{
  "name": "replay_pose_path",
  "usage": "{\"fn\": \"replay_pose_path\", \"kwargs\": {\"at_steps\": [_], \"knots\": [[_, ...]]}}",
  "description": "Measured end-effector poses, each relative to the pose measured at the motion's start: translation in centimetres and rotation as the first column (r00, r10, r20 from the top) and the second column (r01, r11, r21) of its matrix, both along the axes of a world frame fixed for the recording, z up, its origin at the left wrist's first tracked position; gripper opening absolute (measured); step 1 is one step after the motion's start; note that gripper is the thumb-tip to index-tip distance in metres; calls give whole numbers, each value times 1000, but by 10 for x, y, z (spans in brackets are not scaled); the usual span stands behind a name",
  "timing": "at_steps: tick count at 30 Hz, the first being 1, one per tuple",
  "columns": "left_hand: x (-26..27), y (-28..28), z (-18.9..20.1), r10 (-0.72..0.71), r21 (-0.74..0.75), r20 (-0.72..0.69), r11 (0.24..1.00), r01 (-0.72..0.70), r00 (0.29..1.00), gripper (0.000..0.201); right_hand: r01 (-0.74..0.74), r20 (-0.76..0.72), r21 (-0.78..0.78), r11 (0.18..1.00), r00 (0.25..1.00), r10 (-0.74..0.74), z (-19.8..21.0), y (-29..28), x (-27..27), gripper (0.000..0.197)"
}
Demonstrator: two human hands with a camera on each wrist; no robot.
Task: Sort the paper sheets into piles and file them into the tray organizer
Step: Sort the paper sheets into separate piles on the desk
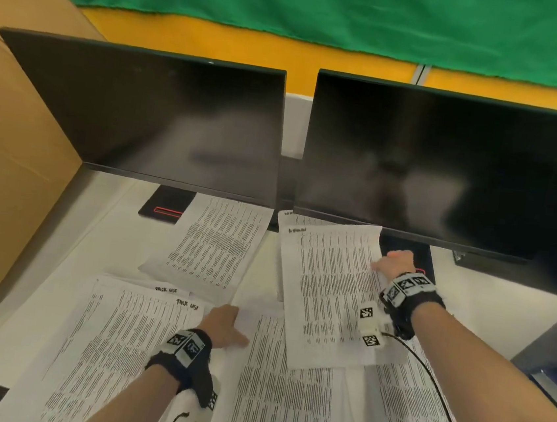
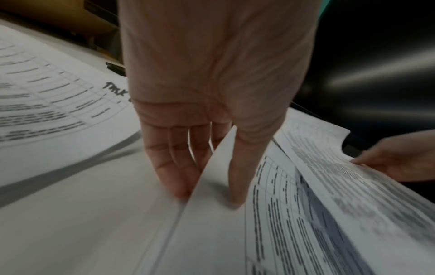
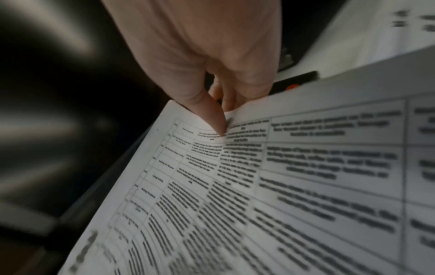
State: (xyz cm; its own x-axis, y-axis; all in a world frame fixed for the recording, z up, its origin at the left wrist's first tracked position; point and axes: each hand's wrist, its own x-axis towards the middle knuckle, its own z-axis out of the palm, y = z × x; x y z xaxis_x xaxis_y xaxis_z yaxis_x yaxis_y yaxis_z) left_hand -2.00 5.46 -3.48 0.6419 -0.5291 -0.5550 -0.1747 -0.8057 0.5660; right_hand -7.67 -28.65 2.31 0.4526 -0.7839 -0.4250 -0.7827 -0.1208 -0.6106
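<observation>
Bench (image 1: 103, 227): white, carrying two dark monitors (image 1: 149, 114) at the rear; printed sheets are spread in front of them, seemingly for sorting.

"TASK LIST" pile (image 1: 114, 324): lies at front left; the heading is handwritten at the top of two offset sheets, so like sheets appear grouped. Other print is too blurred to read.

Lifted sheet (image 1: 327, 291): held at right centre above other sheets, its far edge pinched by the right hand (image 1: 397, 263), thumb on top.

Centre sheet (image 1: 283, 383): its raised edge is pinched by the left hand (image 1: 222, 325).

Tray organizer: not identified in view.
</observation>
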Motion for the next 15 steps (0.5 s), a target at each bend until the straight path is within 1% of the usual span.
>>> {"fn": "replay_pose_path", "kwargs": {"at_steps": [1, 3, 5, 8, 9, 10, 12, 14, 15], "knots": [[-2, 2, -3, 4, -5, -12, 1000, -4, 1000, 28, 0, -26, -49, 999, 1000, -1, 0, 2, 10, 36], [-5, 6, -9, 11, -6, -21, 1000, -11, 1000, 32, -64, -77, -101, 993, 995, 56, 3, 9, 23, 31], [-5, 11, -14, 18, -8, -19, 1000, -19, 1000, 36, -70, -87, -65, 995, 994, 64, -4, 11, 34, 31], [-6, 14, -15, 30, -34, -38, 999, -32, 999, 29, 25, -41, 11, 1000, 999, -25, -14, 5, 45, 34], [-6, 14, -12, 33, -50, -61, 998, -36, 998, 29, 20, -40, 15, 1000, 999, -19, -14, 5, 48, 33], [-7, 16, -11, 36, -64, -86, 997, -42, 996, 32, -11, -43, 8, 1000, 999, 11, -12, 7, 50, 32], [-7, 19, -4, 24, -78, -138, 996, -35, 990, 41, -142, -54, -68, 987, 989, 139, -6, 12, 51, 38], [-7, 23, -2, 23, -92, -156, 995, -38, 987, 51, -291, -114, -120, 949, 954, 278, -5, 16, 46, 52], [-6, 24, 1, 27, -105, -159, 994, -44, 987, 52, -341, -140, -142, 929, 936, 322, -4, 17, 42, 58]]}}
